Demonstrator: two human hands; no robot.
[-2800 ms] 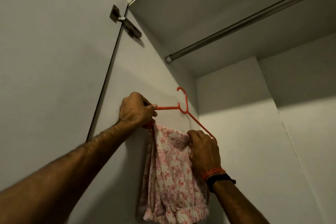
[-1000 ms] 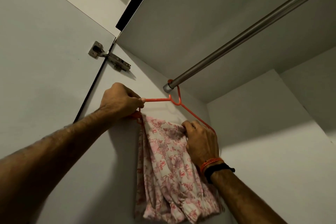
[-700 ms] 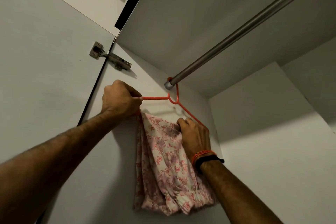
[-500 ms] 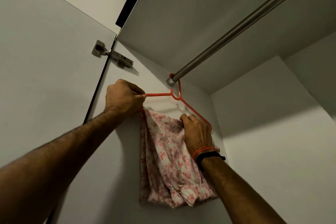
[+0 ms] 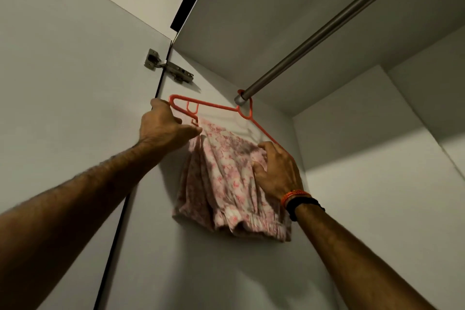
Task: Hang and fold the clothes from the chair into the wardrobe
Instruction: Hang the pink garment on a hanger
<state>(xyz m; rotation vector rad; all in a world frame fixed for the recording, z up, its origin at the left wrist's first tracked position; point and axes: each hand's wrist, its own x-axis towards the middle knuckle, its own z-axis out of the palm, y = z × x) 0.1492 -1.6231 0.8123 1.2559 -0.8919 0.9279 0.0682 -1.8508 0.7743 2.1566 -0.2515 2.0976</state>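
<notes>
An orange plastic hanger (image 5: 214, 106) hangs by its hook on the left end of the metal wardrobe rail (image 5: 327, 30), close to the side wall. A pink floral garment (image 5: 226, 184) is draped over the hanger's lower bar. My left hand (image 5: 163, 128) is at the hanger's left end, thumb touching the cloth's top edge; its fingers are hidden. My right hand (image 5: 276, 171) rests on the cloth at the hanger's right arm, thumb pressed into the fabric.
The white wardrobe side wall (image 5: 226, 272) lies right behind the garment. The open door (image 5: 63, 108) is on the left with a metal hinge (image 5: 168, 69). A shelf underside (image 5: 264, 20) sits above the rail. The back wall (image 5: 390, 209) is on the right.
The hanger's hook went over the rail's left end and now hangs there. My left hand slid off the top bar to the hanger's left tip. My right hand loosened on the cloth.
</notes>
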